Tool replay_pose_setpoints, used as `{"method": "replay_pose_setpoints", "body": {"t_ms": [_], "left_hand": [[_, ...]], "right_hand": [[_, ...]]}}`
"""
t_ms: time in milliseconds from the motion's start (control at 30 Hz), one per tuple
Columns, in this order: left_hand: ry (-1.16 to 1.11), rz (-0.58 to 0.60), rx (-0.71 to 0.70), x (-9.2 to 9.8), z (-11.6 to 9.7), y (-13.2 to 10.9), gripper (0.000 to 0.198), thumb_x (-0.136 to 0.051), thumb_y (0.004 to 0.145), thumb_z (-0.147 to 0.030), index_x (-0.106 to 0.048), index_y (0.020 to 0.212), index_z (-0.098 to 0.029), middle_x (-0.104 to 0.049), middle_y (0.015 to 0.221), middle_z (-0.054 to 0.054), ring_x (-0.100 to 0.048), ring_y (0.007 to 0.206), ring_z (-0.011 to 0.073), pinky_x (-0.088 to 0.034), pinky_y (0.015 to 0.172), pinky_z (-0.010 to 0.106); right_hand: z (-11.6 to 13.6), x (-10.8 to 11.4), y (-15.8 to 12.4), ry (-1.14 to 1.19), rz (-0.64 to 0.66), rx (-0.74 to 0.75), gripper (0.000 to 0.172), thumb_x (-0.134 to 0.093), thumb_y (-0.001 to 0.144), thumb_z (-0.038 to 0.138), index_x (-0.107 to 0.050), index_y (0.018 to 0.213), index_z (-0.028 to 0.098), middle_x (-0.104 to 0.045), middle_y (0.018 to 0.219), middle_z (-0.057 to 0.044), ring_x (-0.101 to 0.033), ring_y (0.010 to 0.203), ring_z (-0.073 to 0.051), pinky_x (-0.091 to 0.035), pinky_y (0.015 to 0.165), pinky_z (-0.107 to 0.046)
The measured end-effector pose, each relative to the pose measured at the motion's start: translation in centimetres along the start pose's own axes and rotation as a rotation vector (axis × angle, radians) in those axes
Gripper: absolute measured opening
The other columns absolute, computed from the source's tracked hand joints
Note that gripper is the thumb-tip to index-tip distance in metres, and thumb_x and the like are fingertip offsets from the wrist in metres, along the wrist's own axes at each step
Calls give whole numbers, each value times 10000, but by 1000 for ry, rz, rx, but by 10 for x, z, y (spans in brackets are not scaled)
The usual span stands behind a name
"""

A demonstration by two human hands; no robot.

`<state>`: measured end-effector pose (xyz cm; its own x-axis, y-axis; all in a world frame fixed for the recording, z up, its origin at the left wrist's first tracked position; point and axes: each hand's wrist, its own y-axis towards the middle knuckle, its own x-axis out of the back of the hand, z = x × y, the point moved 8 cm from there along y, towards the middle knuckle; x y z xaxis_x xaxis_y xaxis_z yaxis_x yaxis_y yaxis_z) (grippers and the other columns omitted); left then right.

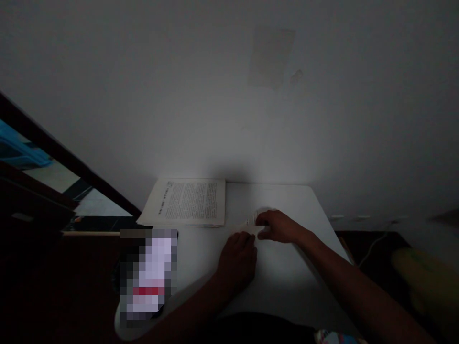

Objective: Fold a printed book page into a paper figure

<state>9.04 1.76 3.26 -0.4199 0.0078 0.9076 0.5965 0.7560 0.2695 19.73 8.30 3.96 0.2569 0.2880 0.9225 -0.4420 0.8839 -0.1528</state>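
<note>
My left hand (238, 258) rests on the white table (287, 282) with its fingers curled, touching the near end of a small folded piece of white paper (251, 222). My right hand (278, 225) pinches the far end of that paper, fingers pressed together on it. The paper lies between both hands near the table's middle and is partly hidden by them. The scene is dim, so the paper's exact shape is hard to make out.
A stack of printed pages (188, 200) lies at the table's far left, against the white wall (229, 95). A blurred-out rectangle (148, 277) sits at the near left edge. A dark wooden frame (64, 157) runs along the left. A white cable (373, 246) and a yellowish object (426, 277) are at right.
</note>
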Motion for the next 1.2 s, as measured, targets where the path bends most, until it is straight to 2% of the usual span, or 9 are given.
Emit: {"method": "replay_pose_setpoints", "body": {"t_ms": [133,267,533,767,933,1067,1133,1200], "left_hand": [[-30,-2,68,7,15,-4,305,-384,884,-199,-506,1158,-140,-536,1040,95,-480,944,217,-442,866,403],[-38,-4,59,12,22,-9,337,-399,877,-198,-494,1193,-127,-536,1067,98,-477,980,222,-432,903,402],[-34,-45,46,13,24,-12,351,-411,871,-206,-498,1205,-137,-545,1085,102,-486,1021,230,-425,929,419],[-25,-65,44,12,25,-13,349,-418,867,-206,-502,1202,-153,-549,1089,98,-486,1032,230,-422,935,427],[3,-61,36,11,24,-13,352,-417,873,-207,-501,1210,-153,-543,1109,105,-472,1038,232,-419,930,425],[49,-50,32,9,22,-14,352,-439,872,-234,-512,1213,-185,-540,1114,105,-471,1022,240,-432,898,431],[59,-54,29,9,21,-14,359,-447,871,-240,-510,1222,-196,-534,1127,105,-465,1031,243,-429,897,427],[64,-55,27,8,21,-14,365,-450,872,-243,-505,1230,-199,-530,1135,106,-460,1037,244,-423,901,426]], "right_hand": [[-7,0,-8,32,11,-6,271,-676,693,339,-666,924,197,-703,937,-48,-628,870,-224,-429,739,-301],[-18,0,-16,46,8,-35,280,-671,698,347,-668,928,188,-701,931,-61,-631,834,-219,-430,716,-293],[-41,1,-31,92,-4,-100,261,-668,693,346,-656,901,189,-687,903,-56,-623,802,-207,-425,689,-281],[-68,-2,-54,168,1,-200,240,-643,706,359,-626,868,184,-661,745,-22,-604,669,-169,-420,618,-265],[-79,1,-64,239,-20,-191,224,-647,693,303,-614,878,182,-655,751,-18,-605,674,-163,-439,636,-269],[-73,6,-70,285,-76,-189,179,-592,735,268,-611,892,183,-662,786,-26,-612,701,-169,-462,653,-281],[-59,12,-73,255,-179,-168,139,-515,802,274,-610,857,189,-659,808,-33,-607,721,-167,-471,684,-293],[-41,16,-75,194,-313,-145,159,-502,827,277,-607,906,189,-658,904,-56,-603,833,-184,-463,783,-322]]}}
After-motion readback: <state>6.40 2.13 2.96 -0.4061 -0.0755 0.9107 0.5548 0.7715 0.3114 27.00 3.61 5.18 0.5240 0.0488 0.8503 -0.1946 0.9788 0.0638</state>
